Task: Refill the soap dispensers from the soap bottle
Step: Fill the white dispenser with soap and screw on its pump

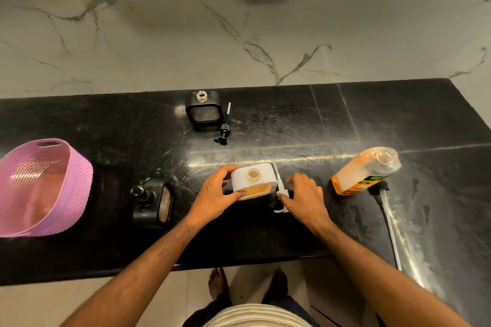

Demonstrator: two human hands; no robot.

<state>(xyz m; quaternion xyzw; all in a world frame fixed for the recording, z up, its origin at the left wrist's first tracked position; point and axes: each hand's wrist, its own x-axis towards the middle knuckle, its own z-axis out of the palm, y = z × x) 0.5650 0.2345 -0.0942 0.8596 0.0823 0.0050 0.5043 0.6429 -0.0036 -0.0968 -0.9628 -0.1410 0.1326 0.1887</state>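
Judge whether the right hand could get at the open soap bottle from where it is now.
Probably yes. The right hand rests at the white pump, and the countertop between it and the soap bottle looks bare.

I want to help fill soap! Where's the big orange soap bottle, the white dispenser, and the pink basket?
soap bottle [356, 176]: head view, on its orange side.
white dispenser [245, 180]: head view, on its white top beside the open neck.
pink basket [79, 175]: head view, on its outer wall.
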